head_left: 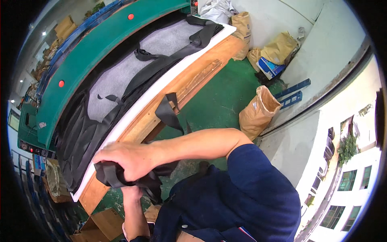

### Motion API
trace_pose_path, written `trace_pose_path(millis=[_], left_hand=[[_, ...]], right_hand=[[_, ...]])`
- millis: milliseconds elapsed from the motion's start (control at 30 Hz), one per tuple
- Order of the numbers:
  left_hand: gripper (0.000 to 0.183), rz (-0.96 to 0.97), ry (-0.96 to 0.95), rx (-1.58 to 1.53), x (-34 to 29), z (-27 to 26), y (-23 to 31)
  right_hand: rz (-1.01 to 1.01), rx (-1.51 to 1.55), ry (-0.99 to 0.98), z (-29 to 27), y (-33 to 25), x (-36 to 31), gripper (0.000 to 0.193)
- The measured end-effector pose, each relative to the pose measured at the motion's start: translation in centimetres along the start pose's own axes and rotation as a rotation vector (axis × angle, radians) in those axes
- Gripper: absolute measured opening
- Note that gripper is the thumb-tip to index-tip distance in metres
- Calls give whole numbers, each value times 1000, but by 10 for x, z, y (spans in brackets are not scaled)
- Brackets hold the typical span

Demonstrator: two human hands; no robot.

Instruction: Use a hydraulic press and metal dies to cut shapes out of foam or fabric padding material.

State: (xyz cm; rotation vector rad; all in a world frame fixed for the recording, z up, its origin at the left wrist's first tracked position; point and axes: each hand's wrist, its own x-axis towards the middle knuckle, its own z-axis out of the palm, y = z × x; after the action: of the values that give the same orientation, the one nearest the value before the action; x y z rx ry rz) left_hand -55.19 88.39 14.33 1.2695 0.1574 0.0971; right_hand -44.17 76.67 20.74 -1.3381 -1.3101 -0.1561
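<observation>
My right hand (131,159) is closed around a bunch of black fabric strips (108,174) at the near left edge of the worktable. Just below it, my left hand (133,191) reaches up under the same bunch; its fingers are hidden by the fabric. Loose ends of the strips hang down beside my right wrist. On the table's white top (86,177) lies a long stack of black cut material (76,135), with grey fleecy fabric (115,82) exposed in its middle. Another black strip (168,113) dangles over the wooden edge (187,78).
A long green machine beam (90,50) with red buttons spans the table's far side. An open brown paper sack (260,113) stands on the green floor (217,97). More sacks (280,48) lean by the wall. A cardboard box (102,226) sits below left.
</observation>
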Motion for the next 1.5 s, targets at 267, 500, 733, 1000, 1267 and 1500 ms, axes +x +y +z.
trace_pose_path(millis=[267, 500, 733, 1000, 1267, 1500], left_hand=[[52, 383, 259, -50, -40, -99, 70], [44, 476, 164, 154, -11, -282, 39], [79, 253, -199, 1137, -71, -268, 34], [71, -8, 361, 1174, -104, -252, -8], [54, 573, 636, 1447, -76, -216, 45], [65, 689, 678, 799, -55, -253, 57]], right_hand=[[818, 905, -374, 63, 27, -23, 69], [810, 589, -518, 175, 14, -50, 25], [185, 77, -303, 145, 19, 31, 23], [1300, 999, -494, 242, 93, 11, 42], [1063, 1024, -883, 222, 112, 59, 60], [863, 968, -656, 259, 108, 130, 50]])
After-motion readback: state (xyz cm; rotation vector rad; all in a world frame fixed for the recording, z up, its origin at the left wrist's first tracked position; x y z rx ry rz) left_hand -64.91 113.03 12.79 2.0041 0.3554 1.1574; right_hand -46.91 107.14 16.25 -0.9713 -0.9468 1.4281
